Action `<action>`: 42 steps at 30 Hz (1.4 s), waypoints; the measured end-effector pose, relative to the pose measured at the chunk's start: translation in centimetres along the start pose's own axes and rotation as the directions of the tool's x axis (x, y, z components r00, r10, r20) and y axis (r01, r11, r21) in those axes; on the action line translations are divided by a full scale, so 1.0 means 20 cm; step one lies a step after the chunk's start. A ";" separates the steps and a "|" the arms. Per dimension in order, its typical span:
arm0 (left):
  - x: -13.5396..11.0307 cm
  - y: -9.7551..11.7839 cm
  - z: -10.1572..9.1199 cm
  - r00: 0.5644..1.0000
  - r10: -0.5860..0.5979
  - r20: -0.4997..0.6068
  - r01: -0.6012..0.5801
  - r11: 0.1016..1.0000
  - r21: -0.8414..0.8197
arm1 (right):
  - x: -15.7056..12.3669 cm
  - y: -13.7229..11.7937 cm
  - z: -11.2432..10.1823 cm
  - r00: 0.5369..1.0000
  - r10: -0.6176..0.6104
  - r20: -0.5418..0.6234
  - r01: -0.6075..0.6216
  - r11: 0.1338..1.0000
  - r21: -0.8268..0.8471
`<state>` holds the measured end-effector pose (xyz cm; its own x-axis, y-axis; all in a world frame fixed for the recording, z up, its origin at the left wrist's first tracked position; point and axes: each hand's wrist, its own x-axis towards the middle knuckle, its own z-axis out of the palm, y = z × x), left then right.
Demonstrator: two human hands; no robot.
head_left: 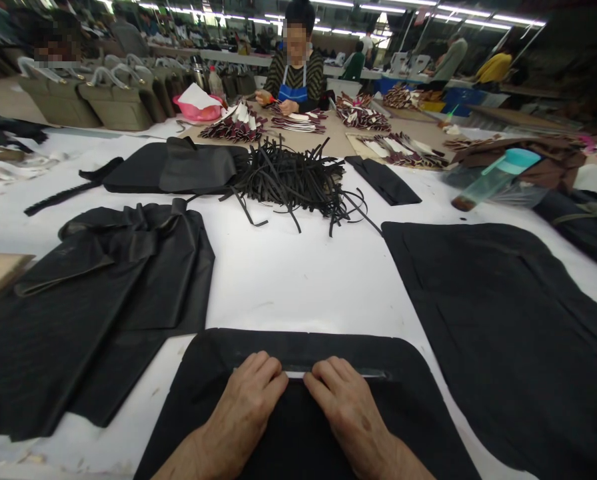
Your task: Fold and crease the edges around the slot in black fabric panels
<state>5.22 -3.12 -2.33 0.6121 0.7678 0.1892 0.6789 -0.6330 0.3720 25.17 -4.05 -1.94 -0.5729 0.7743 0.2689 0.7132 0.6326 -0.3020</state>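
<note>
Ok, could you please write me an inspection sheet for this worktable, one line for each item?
Surface: white table, largely covered by black pieces.
Job's things: black fabric panel with rounded corners; a pale strip along its fold.
Clutter: black fabric pile at left, large black sheet at right, heap of black strips, a lying bottle with teal cap.
Grips: left hand and right hand rest on the panel, fingertips at the strip.
Cables: nothing seen.
Surroundings: a person in a blue apron works opposite; olive handbags at far left.
</note>
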 end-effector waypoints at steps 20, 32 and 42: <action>-0.06 0.10 0.13 0.975 0.201 0.095 -0.223 0.885 0.408 | -0.08 0.07 -0.04 0.986 -0.149 0.078 0.158 0.979 -0.128; -0.02 0.20 0.08 0.988 0.117 0.106 -0.156 0.808 0.569 | -0.27 0.23 -0.19 0.981 -0.150 0.124 0.178 0.949 -0.262; 0.01 0.14 0.12 0.982 0.147 0.120 -0.190 0.796 0.574 | -0.36 0.30 -0.26 0.991 -0.080 0.110 0.116 0.920 -0.374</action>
<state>8.10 -4.97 -3.39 0.7497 0.6486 0.1312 0.6572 -0.7068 -0.2616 35.70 -5.92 -0.88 -0.6692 0.7183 0.1905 0.7409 0.6648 0.0956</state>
